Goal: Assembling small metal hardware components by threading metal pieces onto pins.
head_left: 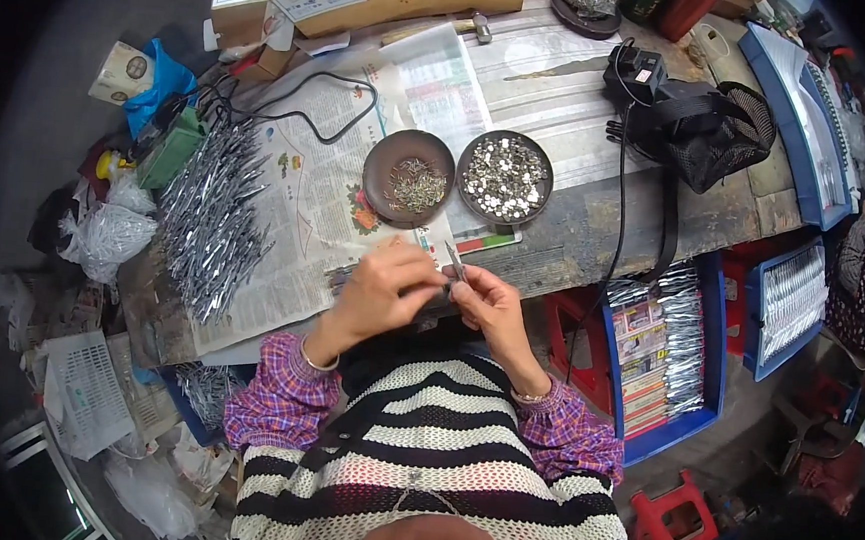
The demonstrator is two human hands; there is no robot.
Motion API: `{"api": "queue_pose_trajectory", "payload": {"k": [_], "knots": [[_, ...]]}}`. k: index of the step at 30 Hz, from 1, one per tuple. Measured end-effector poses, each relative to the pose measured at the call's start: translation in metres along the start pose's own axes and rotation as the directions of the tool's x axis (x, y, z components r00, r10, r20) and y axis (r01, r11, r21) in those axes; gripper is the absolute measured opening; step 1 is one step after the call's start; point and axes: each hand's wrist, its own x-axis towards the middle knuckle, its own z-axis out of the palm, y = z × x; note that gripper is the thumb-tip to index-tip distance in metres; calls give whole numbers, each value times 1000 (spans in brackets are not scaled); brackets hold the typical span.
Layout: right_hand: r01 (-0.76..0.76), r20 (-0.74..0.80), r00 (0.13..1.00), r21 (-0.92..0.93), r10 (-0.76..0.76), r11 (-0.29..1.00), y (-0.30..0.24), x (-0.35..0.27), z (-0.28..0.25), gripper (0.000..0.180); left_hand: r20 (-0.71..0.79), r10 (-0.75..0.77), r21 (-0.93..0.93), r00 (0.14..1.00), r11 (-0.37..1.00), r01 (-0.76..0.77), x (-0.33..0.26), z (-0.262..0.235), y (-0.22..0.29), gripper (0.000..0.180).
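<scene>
My right hand grips a slim pointed metal piece, its tip standing up between the fingers. Close against it, my left hand has thumb and forefinger pinched together near the piece's lower end. Whatever lies in that pinch is too small to make out. Just beyond the hands are two round brown dishes. The left dish has small thin metal pins in it; the right dish is full of small shiny metal bits. A large heap of slim metal pieces lies on the left.
Newspaper covers part of the wooden bench. Cardboard boxes, a hammer and a black mesh bag with a cable stand farther back. Blue trays of metal pieces and a red stool are at right. Another person's sleeve shows far right.
</scene>
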Motion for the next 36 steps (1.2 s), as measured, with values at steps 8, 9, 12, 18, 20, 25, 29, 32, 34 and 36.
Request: {"api": "queue_pose_trajectory", "payload": {"k": [8, 9, 12, 18, 20, 25, 29, 32, 34, 36], "knots": [[19, 3, 1000, 12, -20, 1000, 0, -3, 0, 22, 4, -64, -53, 998, 997, 64, -9, 6, 6, 13], [17, 20, 1000, -9, -17, 1000, 0, -4, 0, 22, 6, -62, -52, 998, 997, 62, -10, 7, 5, 13], [29, 30, 999, -46, -27, 999, -3, -5, 4, 22, -3, -58, -8, 998, 998, 58, -12, 9, 5, 14], [14, 33, 999, -66, -12, 998, -2, -7, 1, 23, -14, -107, -106, 994, 989, 105, -12, 9, 11, 12], [9, 39, 999, -76, -6, 997, 0, -7, 0, 24, 26, -195, -188, 981, 962, 196, -15, 8, 10, 11], [88, 8, 996, -48, -88, 995, 5, -6, 1, 24, 15, -276, -372, 961, 890, 262, -21, 7, 1, 7], [137, 31, 990, -99, -135, 986, 13, -3, -3, 25, 47, -387, -651, 921, 687, 322, -28, 11, -11, 6], [148, 27, 989, -119, -145, 982, 14, -3, -2, 27, 45, -421, -702, 906, 632, 328, -28, 10, -12, 7], [151, 11, 988, -172, -152, 973, 13, -4, 0, 28, 36, -424, -700, 905, 636, 325, -28, 10, -12, 7], [162, 3, 986, -202, -165, 966, 12, -5, 1, 28, 14, -461, -659, 887, 663, 355, -26, 9, -9, 7]]}}
